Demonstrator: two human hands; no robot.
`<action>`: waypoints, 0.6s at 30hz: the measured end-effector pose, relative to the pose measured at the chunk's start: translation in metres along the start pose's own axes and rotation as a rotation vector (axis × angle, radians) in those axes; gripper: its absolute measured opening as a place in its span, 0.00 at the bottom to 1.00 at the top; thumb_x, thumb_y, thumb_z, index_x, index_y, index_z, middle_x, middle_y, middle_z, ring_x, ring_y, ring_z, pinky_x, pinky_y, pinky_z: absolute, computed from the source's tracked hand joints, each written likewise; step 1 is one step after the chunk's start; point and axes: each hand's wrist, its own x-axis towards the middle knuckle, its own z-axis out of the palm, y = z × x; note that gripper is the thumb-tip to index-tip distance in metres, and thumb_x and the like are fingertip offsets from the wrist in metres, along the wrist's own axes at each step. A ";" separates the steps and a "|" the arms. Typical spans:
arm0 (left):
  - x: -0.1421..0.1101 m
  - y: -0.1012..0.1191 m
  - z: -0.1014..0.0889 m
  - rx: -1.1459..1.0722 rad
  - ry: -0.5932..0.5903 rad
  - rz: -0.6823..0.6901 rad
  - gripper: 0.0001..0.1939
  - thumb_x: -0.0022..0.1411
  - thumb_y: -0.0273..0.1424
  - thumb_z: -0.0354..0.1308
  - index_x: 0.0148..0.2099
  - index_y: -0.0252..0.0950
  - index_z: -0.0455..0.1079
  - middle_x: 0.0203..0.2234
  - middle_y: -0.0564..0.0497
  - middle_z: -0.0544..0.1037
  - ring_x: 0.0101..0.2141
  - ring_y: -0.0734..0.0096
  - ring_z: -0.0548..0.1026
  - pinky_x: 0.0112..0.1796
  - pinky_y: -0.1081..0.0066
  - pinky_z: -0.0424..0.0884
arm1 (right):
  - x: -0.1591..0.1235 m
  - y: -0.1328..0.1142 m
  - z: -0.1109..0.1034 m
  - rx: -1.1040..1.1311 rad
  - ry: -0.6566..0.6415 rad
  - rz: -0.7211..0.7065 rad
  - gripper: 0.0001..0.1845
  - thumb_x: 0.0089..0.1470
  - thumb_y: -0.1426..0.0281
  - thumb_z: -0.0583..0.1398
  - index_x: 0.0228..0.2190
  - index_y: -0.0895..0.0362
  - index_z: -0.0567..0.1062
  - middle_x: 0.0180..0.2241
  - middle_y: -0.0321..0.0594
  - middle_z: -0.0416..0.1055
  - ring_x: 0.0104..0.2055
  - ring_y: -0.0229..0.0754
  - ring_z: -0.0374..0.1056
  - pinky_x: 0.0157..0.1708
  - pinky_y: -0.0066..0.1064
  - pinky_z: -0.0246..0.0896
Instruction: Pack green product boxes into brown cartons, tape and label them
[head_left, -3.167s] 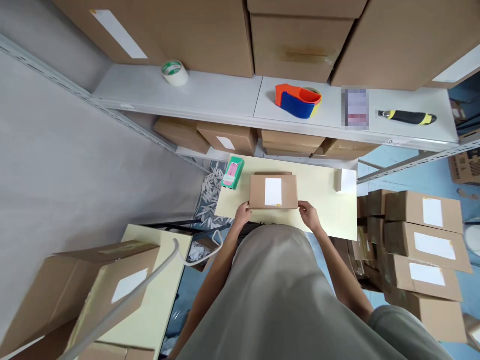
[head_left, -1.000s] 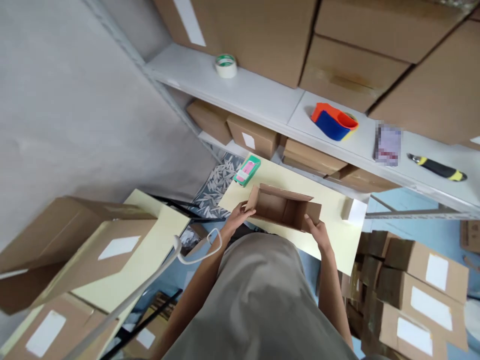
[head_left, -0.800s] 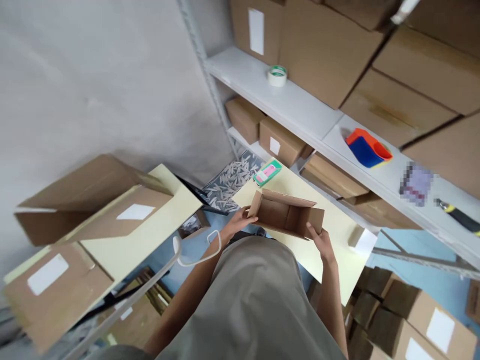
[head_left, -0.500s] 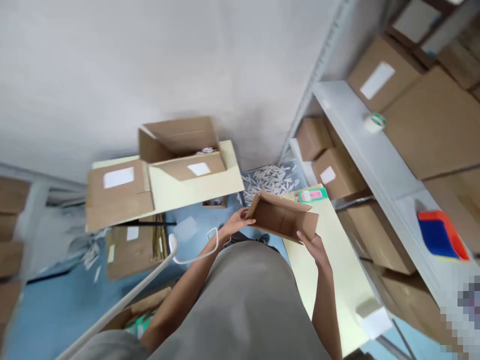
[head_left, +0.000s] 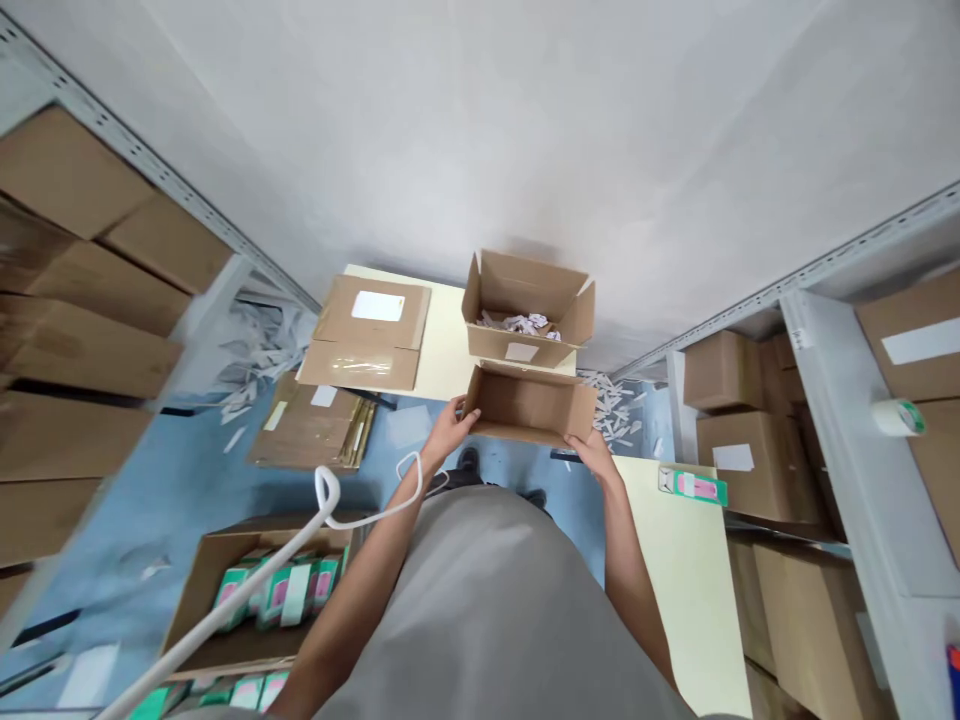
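Head view: open brown cardboard box (head_left: pixel 529 400) gripped at both ends by left hand (head_left: pixel 451 428) and right hand (head_left: pixel 594 453).

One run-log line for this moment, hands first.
left hand: grips open carton, left end | right hand: grips its right end | carton inside: bare | ahead: open box with paper scraps | right: green-pink pack
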 end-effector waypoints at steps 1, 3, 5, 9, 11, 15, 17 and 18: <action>0.009 0.001 -0.008 -0.010 0.017 -0.013 0.27 0.63 0.40 0.68 0.60 0.33 0.72 0.56 0.34 0.83 0.52 0.49 0.84 0.56 0.49 0.80 | 0.012 -0.005 0.010 -0.002 -0.004 0.003 0.20 0.45 0.56 0.68 0.38 0.54 0.82 0.42 0.49 0.87 0.50 0.60 0.82 0.55 0.49 0.78; 0.027 0.003 -0.020 -0.042 0.036 -0.041 0.27 0.63 0.38 0.67 0.61 0.34 0.72 0.58 0.35 0.81 0.53 0.52 0.83 0.57 0.51 0.79 | 0.030 -0.013 0.026 0.006 0.008 0.012 0.18 0.45 0.58 0.66 0.37 0.55 0.81 0.41 0.49 0.86 0.49 0.60 0.83 0.53 0.48 0.78; 0.045 0.004 -0.025 -0.054 0.055 -0.026 0.26 0.64 0.38 0.66 0.61 0.35 0.72 0.59 0.36 0.81 0.52 0.53 0.83 0.57 0.51 0.78 | 0.043 -0.018 0.036 0.015 0.025 0.020 0.19 0.45 0.58 0.66 0.38 0.54 0.80 0.42 0.49 0.86 0.48 0.59 0.83 0.52 0.46 0.78; 0.072 0.001 -0.023 -0.045 0.083 -0.009 0.24 0.66 0.38 0.63 0.62 0.35 0.72 0.58 0.36 0.81 0.53 0.54 0.82 0.58 0.52 0.78 | 0.059 -0.020 0.041 0.031 0.029 0.034 0.19 0.44 0.57 0.66 0.38 0.53 0.79 0.41 0.47 0.86 0.46 0.55 0.82 0.49 0.44 0.78; 0.079 -0.003 -0.018 -0.035 0.076 -0.022 0.25 0.67 0.37 0.62 0.63 0.33 0.72 0.59 0.35 0.80 0.53 0.53 0.82 0.57 0.52 0.78 | 0.067 -0.020 0.039 0.038 0.023 0.038 0.20 0.45 0.56 0.67 0.39 0.52 0.79 0.41 0.46 0.86 0.46 0.54 0.82 0.50 0.43 0.78; 0.085 -0.012 -0.010 0.010 0.063 -0.061 0.26 0.66 0.36 0.62 0.64 0.33 0.70 0.56 0.34 0.81 0.52 0.52 0.83 0.56 0.51 0.79 | 0.084 -0.022 0.028 0.056 -0.034 0.016 0.21 0.48 0.52 0.67 0.39 0.52 0.79 0.42 0.45 0.86 0.47 0.53 0.82 0.52 0.45 0.77; 0.086 -0.014 -0.007 0.046 0.061 -0.074 0.28 0.67 0.36 0.63 0.67 0.34 0.68 0.56 0.35 0.81 0.52 0.52 0.83 0.55 0.50 0.80 | 0.091 -0.027 0.018 0.059 -0.067 0.007 0.24 0.48 0.50 0.68 0.42 0.53 0.80 0.45 0.47 0.86 0.50 0.55 0.82 0.53 0.46 0.78; 0.087 -0.013 -0.005 0.075 0.072 -0.074 0.30 0.67 0.36 0.63 0.68 0.35 0.67 0.57 0.35 0.81 0.53 0.51 0.83 0.56 0.49 0.80 | 0.094 -0.031 0.012 0.045 -0.050 0.005 0.27 0.49 0.50 0.68 0.44 0.54 0.81 0.48 0.50 0.86 0.51 0.56 0.82 0.53 0.47 0.78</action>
